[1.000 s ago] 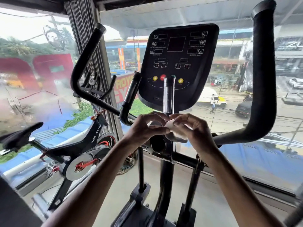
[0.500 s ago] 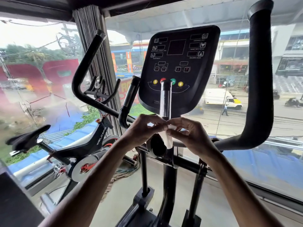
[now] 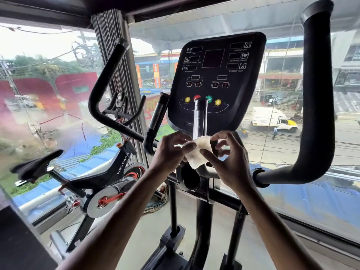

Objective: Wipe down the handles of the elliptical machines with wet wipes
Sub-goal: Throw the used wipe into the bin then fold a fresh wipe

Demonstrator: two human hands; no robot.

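Note:
I stand at a black elliptical machine with its console (image 3: 216,80) straight ahead. A white wet wipe (image 3: 199,152) is stretched between my hands just below the console, in front of the short upright centre handle (image 3: 200,117). My left hand (image 3: 171,152) pinches the wipe's left edge. My right hand (image 3: 228,158) pinches its right edge with thumb and fingers. The tall right handle (image 3: 316,94) rises at the right. The curved left handle (image 3: 101,90) rises at the left, with a shorter grip (image 3: 156,117) beside the console.
A black exercise bike (image 3: 109,178) with a saddle and flywheel stands to the left by the window. Glass windows close off the front and left, with a street outside. A ribbed pillar (image 3: 116,55) stands between the panes. Bare floor lies around the machine's base.
The wipe has gone from a bunched wad between my fingers to a partly unfolded sheet. My hands have drawn slightly apart and the view has tilted down a little.

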